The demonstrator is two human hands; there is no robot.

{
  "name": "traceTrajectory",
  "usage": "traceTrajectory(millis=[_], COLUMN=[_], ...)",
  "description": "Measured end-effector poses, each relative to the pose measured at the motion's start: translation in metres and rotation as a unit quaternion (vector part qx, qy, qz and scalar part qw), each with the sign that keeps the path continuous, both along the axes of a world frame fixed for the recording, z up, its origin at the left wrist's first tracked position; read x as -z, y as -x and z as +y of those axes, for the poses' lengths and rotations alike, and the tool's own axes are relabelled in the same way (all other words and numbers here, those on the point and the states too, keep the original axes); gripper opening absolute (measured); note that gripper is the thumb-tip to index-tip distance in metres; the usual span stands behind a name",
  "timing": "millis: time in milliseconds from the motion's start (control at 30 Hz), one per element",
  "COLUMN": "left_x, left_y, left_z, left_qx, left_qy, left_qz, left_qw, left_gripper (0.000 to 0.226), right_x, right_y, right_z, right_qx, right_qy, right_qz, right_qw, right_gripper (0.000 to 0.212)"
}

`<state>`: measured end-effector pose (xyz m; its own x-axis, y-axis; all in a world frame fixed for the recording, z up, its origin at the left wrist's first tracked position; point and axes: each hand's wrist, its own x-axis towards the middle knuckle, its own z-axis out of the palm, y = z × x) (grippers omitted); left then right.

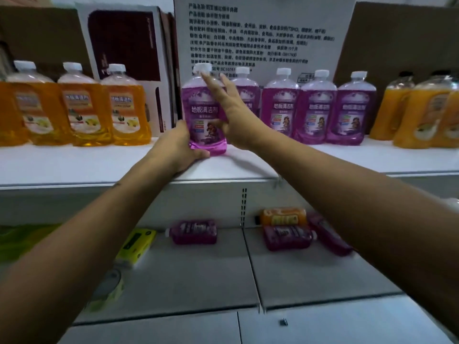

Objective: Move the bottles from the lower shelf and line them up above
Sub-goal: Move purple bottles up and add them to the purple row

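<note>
A purple bottle [202, 112] with a white cap stands upright near the front of the upper shelf [74, 165]. My left hand [180, 147] grips its base from the left. My right hand [232, 110] lies flat against its right side, fingers spread and pointing up. Behind and to the right, several purple bottles [315, 108] stand in a row. On the lower shelf [198, 274] lie a purple bottle [193, 232], another purple one [288, 237], a third purple one [327, 234] partly behind my right arm, and an orange bottle [283, 216].
Three orange bottles [87, 108] stand at the upper shelf's left, more orange ones [422, 112] at its right. Cardboard boxes [260, 33] stand behind the rows. A yellow-green pack [136, 247] and a tape roll [109, 286] lie at the lower shelf's left.
</note>
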<state>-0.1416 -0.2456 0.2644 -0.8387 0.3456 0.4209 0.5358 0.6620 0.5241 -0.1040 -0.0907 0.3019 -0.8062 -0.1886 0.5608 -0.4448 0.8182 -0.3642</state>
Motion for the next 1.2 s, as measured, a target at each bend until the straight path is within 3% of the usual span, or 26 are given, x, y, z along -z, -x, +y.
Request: traceTrajectory(millis=[133,233,300,400,500,567,700,967,1200], left_x=[-0.002,-0.004,-0.001,0.015,0.040,0.061,0.112,0.205,0.236], left_y=[-0.001,-0.006,-0.015,-0.051,-0.104,-0.130,-0.144,-0.112,-0.083], left_z=[-0.007,-0.024,-0.041,-0.060,-0.053,-0.036,0.003,0.076,0.106], left_qx=[-0.010,-0.026,-0.019,0.020,0.121,0.163,0.201,0.208,0.208], left_qy=[0.013,0.031,0.028,-0.067,-0.224,-0.252,-0.299,-0.175,-0.048], left_qz=[-0.022,-0.109,-0.115,-0.006,0.087,0.083,-0.019,-0.211,-0.236], left_qw=[1.000,0.993,0.993,0.998,0.963,0.950,0.932,0.939,0.948], left_gripper=[0.067,0.087,0.091,0.074,0.043,0.034,0.021,0.028,0.030], right_x=[0.013,0.028,0.037,0.053,0.071,0.085,0.117,0.196,0.250], right_y=[-0.026,-0.063,-0.096,-0.141,-0.176,-0.196,-0.233,-0.276,-0.247], right_z=[0.006,0.020,0.031,0.040,0.046,0.052,0.074,0.130,0.168], right_qx=[0.066,0.075,0.071,0.066,0.067,0.065,0.106,0.266,0.284], right_qy=[-0.052,-0.032,-0.004,0.065,0.176,0.251,0.350,0.391,0.451], right_qz=[-0.033,-0.038,-0.015,0.053,0.094,0.104,0.105,-0.029,-0.113], right_qw=[0.996,0.996,0.997,0.994,0.978,0.960,0.925,0.881,0.838], right_gripper=[0.098,0.085,0.073,0.054,0.048,0.052,0.058,0.054,0.043])
